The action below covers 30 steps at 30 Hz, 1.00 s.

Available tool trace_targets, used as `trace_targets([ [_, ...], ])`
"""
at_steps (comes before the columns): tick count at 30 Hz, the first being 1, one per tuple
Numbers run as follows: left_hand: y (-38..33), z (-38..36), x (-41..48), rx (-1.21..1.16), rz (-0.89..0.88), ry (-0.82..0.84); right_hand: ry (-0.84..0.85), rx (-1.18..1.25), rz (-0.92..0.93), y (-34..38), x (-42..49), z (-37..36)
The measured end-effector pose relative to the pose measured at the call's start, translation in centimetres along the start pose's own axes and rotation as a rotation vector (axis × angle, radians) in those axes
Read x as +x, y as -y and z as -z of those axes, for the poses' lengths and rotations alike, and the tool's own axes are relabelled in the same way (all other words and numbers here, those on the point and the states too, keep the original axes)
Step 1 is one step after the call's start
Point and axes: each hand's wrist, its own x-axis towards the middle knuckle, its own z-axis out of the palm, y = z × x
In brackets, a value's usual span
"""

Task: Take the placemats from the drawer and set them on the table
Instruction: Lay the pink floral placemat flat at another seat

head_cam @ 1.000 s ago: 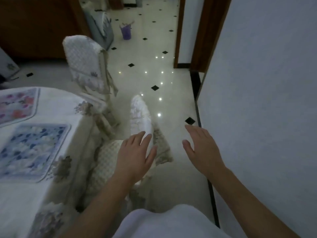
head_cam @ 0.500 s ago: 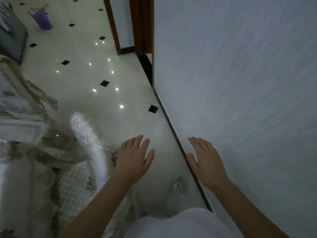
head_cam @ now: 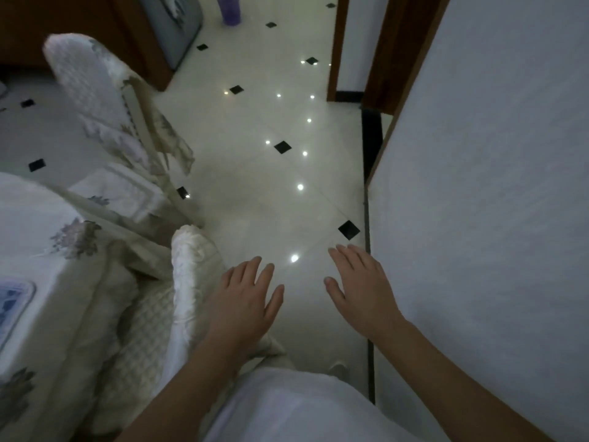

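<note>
My left hand hangs palm down over the floor beside a covered chair back, fingers straight, holding nothing. My right hand is level with it near the white wall, fingers spread and empty. At the left edge a corner of a blue floral placemat lies on the table, which has a white flowered cloth. No drawer is in view.
Two chairs with white floral covers stand at the table: one close by my left arm, one farther back. A white wall runs along the right. Glossy tiled floor leads to a doorway. A purple bin stands far back.
The view has swung back left from the wall, so the table edge and both chairs show again. Both hands stay flat, empty and in front of me.
</note>
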Motion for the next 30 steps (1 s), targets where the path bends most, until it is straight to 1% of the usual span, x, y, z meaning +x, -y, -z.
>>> trace_targets([
  [5, 2.4, 0.8, 4.6, 0.020, 0.111, 0.004, 0.104, -0.027, 0.138, 0.6, 8.1, 0.1],
  [7, 3.4, 0.4, 7.3, 0.012, 0.128, -0.009, 0.113, -0.037, 0.147, 0.1, 11.3, 0.0],
  [10, 4.7, 0.0, 12.7, -0.015, 0.116, -0.010, 0.082, -0.036, 0.115, -1.3, 15.7, 0.2],
  [12, 4.9, 0.0, 16.8, -0.014, 0.096, -0.017, 0.055, -0.037, 0.075, -2.5, 18.4, 0.8],
  [17, 4.6, 0.6, 27.2, -0.025, -0.044, -0.007, 0.003, -0.052, -0.030, -5.8, 24.2, 3.1],
  [20, 4.7, 1.2, 32.4, -0.032, -0.111, -0.005, 0.001, -0.051, -0.073, -7.6, 27.3, 4.2],
  [23, 5.5, 1.6, 36.9, -0.024, -0.132, -0.019, 0.018, -0.038, -0.087, -9.3, 30.8, 4.9],
  [26, 6.9, 1.5, 41.1, -0.026, -0.088, -0.048, 0.031, -0.023, -0.053, -10.5, 35.7, 4.7],
  [30, 9.4, 1.8, 45.9, 0.001, 0.034, -0.030, 0.078, 0.030, 0.028, -10.5, 44.2, 4.7],
])
